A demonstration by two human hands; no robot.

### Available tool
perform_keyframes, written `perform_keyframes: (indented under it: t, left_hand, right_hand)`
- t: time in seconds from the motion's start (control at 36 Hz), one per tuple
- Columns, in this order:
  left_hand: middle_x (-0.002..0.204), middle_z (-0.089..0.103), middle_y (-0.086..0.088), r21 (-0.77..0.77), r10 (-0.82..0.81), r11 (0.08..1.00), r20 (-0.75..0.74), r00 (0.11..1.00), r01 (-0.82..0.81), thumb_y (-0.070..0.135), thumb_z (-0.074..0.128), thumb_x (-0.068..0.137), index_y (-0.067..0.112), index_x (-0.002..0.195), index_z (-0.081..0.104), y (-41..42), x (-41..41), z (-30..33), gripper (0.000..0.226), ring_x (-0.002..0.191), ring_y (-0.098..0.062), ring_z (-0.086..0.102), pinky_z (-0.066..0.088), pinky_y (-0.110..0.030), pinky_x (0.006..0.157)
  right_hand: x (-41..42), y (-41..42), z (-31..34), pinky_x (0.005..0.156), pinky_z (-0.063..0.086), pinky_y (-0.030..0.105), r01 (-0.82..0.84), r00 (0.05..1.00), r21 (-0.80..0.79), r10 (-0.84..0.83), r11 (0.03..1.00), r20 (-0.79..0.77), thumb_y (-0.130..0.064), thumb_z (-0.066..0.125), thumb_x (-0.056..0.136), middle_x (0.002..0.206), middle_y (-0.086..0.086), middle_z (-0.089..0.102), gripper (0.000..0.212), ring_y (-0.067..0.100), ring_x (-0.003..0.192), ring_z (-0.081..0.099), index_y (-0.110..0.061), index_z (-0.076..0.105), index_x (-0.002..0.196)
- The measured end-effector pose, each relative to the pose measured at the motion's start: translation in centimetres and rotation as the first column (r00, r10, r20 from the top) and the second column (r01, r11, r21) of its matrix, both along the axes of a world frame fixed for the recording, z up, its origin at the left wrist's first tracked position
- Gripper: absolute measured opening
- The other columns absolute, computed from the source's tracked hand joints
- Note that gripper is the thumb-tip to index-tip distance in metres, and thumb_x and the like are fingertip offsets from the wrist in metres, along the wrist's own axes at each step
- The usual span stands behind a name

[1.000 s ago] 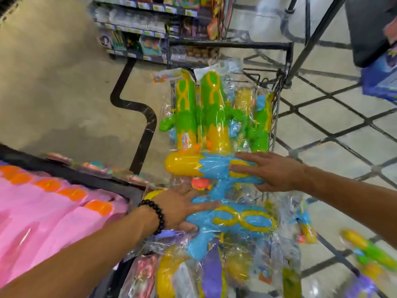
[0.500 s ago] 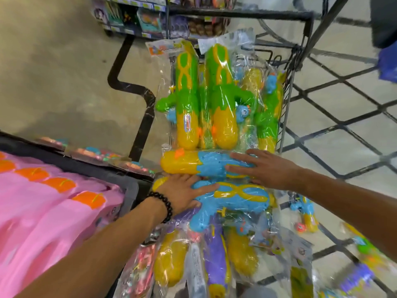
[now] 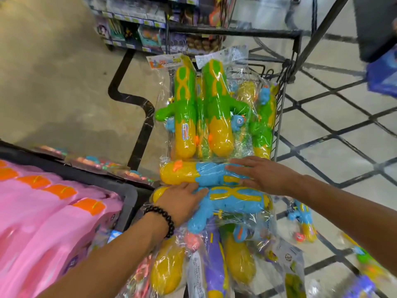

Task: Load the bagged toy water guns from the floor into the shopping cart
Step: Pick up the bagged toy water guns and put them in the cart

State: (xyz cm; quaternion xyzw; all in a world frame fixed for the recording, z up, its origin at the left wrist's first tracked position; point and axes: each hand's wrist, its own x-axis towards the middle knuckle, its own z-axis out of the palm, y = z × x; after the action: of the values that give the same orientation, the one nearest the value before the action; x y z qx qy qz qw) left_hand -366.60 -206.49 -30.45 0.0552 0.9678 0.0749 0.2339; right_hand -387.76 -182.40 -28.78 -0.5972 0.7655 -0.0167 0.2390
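The black wire shopping cart (image 3: pixel 279 117) is piled with bagged toy water guns. Green-and-yellow guns (image 3: pixel 214 108) lie lengthwise at its far end. Two blue-and-yellow bagged guns (image 3: pixel 234 198) lie crosswise nearer me. My left hand (image 3: pixel 182 201), with a black bead bracelet on the wrist, presses flat on the nearer blue gun. My right hand (image 3: pixel 260 175) lies flat, fingers spread, on the farther blue gun (image 3: pixel 193 174). Purple-and-yellow bagged guns (image 3: pixel 214 265) fill the near end. More bagged guns lie on the floor: a blue-and-yellow gun (image 3: pixel 303 222) at right and a blurred one (image 3: pixel 365 267) beyond it.
A black bin (image 3: pixel 129 194) stacked with pink packages (image 3: pixel 53 211) stands to the left of the cart. Store shelves (image 3: pixel 150 24) with toys line the far side. A dark stand (image 3: pixel 373 26) and a blue box (image 3: pixel 384 74) are at top right.
The view has shifted closer over the cart. Both hands have stayed flat on the blue-and-yellow bagged guns, pressing them down onto the pile.
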Motion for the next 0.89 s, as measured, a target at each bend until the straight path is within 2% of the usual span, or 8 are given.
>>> perform_keyframes:
  t: [0.08, 0.25, 0.39, 0.47, 0.61, 0.72, 0.81, 0.89]
  left_hand:
    - [0.152, 0.044, -0.001, 0.028, 0.011, 1.0, -0.041, 0.999, -0.01, 0.038, 0.046, 0.102, 0.03, 0.154, 0.036, 0.1, -0.2, 1.4, 0.053, 0.132, -0.03, 0.047, 0.048, -0.045, 0.102]
    - [0.145, 0.055, -0.007, 0.039, 0.032, 0.999, -0.143, 0.989, -0.026, 0.048, 0.039, 0.1, 0.025, 0.151, 0.044, 0.3, -0.1, 3.7, 0.056, 0.127, -0.032, 0.056, 0.052, -0.047, 0.097]
    - [0.157, 0.04, -0.003, 0.046, 0.092, 0.995, -0.185, 0.978, -0.084, 0.052, 0.036, 0.104, 0.031, 0.158, 0.027, 0.8, 0.0, 6.9, 0.059, 0.139, -0.028, 0.041, 0.04, -0.047, 0.11]
    - [0.15, 0.049, -0.003, 0.039, 0.119, 0.993, -0.189, 0.975, -0.113, 0.06, 0.023, 0.097, 0.032, 0.155, 0.031, 1.1, 0.2, 8.8, 0.065, 0.132, -0.029, 0.049, 0.047, -0.047, 0.103]
    - [0.137, 0.059, -0.001, -0.006, 0.135, 0.99, -0.296, 0.946, -0.143, 0.057, 0.034, 0.098, 0.031, 0.146, 0.041, 1.4, 0.9, 11.5, 0.055, 0.122, -0.027, 0.058, 0.056, -0.047, 0.089]
    - [0.145, 0.052, 0.005, -0.029, 0.162, 0.984, -0.295, 0.942, -0.178, 0.059, 0.026, 0.098, 0.034, 0.151, 0.038, 2.5, 1.7, 15.1, 0.061, 0.127, -0.023, 0.054, 0.054, -0.046, 0.093]
    - [0.145, 0.052, 0.009, -0.04, 0.186, 0.977, -0.322, 0.928, -0.21, 0.062, 0.023, 0.096, 0.037, 0.152, 0.039, 3.7, 2.7, 17.5, 0.063, 0.126, -0.019, 0.055, 0.053, -0.04, 0.092]
    - [0.128, 0.062, 0.015, -0.101, 0.182, 0.966, -0.39, 0.903, -0.238, 0.061, 0.039, 0.095, 0.039, 0.141, 0.052, 4.7, 4.0, 19.1, 0.054, 0.105, -0.012, 0.065, 0.057, -0.029, 0.072]
  right_hand:
    - [0.5, 0.4, 0.5, 0.121, 0.034, 0.042, 0.127, 0.991, -0.007, -0.127, 0.992, 0.042, -0.069, 0.023, 0.102, 0.168, -0.011, 0.027, 0.066, 0.021, 0.149, 0.036, -0.045, 0.014, 0.163]
    - [2.3, 1.4, 3.5, 0.113, 0.045, 0.041, 0.283, 0.958, -0.065, -0.278, 0.957, 0.069, -0.064, 0.033, 0.104, 0.161, -0.014, 0.038, 0.062, 0.019, 0.142, 0.041, -0.043, 0.023, 0.161]
    - [3.6, 2.1, 6.5, 0.105, 0.05, 0.042, 0.318, 0.948, -0.082, -0.318, 0.945, 0.008, -0.054, 0.042, 0.106, 0.155, -0.008, 0.045, 0.057, 0.019, 0.138, 0.044, -0.039, 0.028, 0.16]
    - [4.3, 2.4, 8.5, 0.102, 0.051, 0.04, 0.324, 0.943, -0.094, -0.329, 0.941, -0.042, -0.057, 0.037, 0.105, 0.152, -0.007, 0.049, 0.057, 0.02, 0.136, 0.047, -0.036, 0.033, 0.158]
    - [5.6, 3.0, 12.7, 0.104, 0.048, 0.039, 0.318, 0.937, -0.053, -0.323, 0.947, -0.131, -0.056, 0.034, 0.106, 0.154, -0.005, 0.048, 0.056, 0.021, 0.139, 0.044, -0.034, 0.033, 0.158]
    - [6.3, 3.7, 15.3, 0.101, 0.051, 0.042, 0.283, 0.943, -0.052, -0.288, 0.958, -0.166, -0.065, 0.011, 0.094, 0.152, -0.001, 0.051, 0.075, 0.025, 0.134, 0.05, -0.031, 0.036, 0.157]
    - [6.5, 4.2, 16.2, 0.099, 0.051, 0.043, 0.256, 0.941, -0.061, -0.263, 0.965, -0.212, -0.062, 0.02, 0.099, 0.149, -0.002, 0.051, 0.064, 0.026, 0.129, 0.053, -0.033, 0.032, 0.155]
    - [6.9, 4.4, 17.1, 0.096, 0.052, 0.043, 0.234, 0.939, -0.089, -0.249, 0.968, -0.239, -0.055, 0.033, 0.103, 0.144, -0.003, 0.053, 0.055, 0.025, 0.124, 0.054, -0.033, 0.032, 0.153]
